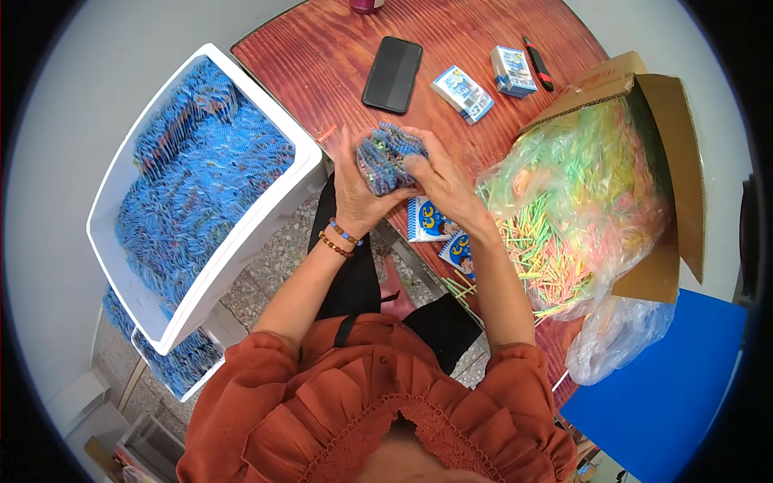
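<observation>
I see the left hand (360, 191) and the right hand (443, 179) cupped around a bundle of blue packets (385, 165), fingers curled against its sides, by the left edge of the red-brown table (299, 50). Left of them, a white tub (262, 229) holds more such blue pieces (quite a heap, from my remote seat). On the right, thin coloured sticks (535, 229) spill near an open carton (691, 169); a black phone (392, 74) lies farther off.

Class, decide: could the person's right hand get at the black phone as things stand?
Probably yes, if the right hand lets go of the blue bundle, which the left hand also holds; nothing seems to block the way to the black phone.
</observation>
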The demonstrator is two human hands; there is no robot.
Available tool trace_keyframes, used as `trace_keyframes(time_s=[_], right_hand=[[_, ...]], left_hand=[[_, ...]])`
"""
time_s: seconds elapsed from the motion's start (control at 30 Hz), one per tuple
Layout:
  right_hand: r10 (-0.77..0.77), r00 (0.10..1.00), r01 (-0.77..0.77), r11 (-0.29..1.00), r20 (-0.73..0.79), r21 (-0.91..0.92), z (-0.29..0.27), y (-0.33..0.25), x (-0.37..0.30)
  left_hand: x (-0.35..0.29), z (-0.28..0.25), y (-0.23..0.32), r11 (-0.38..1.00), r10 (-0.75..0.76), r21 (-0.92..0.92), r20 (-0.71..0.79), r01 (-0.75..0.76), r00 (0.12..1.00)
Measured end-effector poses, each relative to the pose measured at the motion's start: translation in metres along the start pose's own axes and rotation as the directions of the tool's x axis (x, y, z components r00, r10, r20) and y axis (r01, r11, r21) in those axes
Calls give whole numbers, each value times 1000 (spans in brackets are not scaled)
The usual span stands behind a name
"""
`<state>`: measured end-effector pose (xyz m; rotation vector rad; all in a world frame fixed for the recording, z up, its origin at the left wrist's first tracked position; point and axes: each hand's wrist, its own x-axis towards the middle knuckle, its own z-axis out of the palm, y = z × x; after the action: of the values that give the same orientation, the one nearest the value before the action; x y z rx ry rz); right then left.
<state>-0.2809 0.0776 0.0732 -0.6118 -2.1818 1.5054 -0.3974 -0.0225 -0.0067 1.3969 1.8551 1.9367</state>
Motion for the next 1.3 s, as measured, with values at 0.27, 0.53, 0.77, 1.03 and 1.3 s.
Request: trace_keyframes(time_s=[0.27,0.53,0.77,1.03,1.3], right_hand=[[-19,1000,21,952,11,-307,9,-13,17],[27,991,-2,981,128,-192,-1,1,40],[-7,1000,5,977,-11,-214,39,-28,28],[-69,997,58,976,-45,-212,129,-98,72],[19,989,-36,993,148,113,321,-91,226]], left_hand=[[19,8,-14,988,5,155,-92,9,996],[33,-6,-23,978,19,210,-86,0,996],[28,-27,-18,973,102,213,-60,-87,993],[68,-143,-5,993,70,97,-29,-67,997],[115,-345,-112,917,0,396,-129,52,992]])
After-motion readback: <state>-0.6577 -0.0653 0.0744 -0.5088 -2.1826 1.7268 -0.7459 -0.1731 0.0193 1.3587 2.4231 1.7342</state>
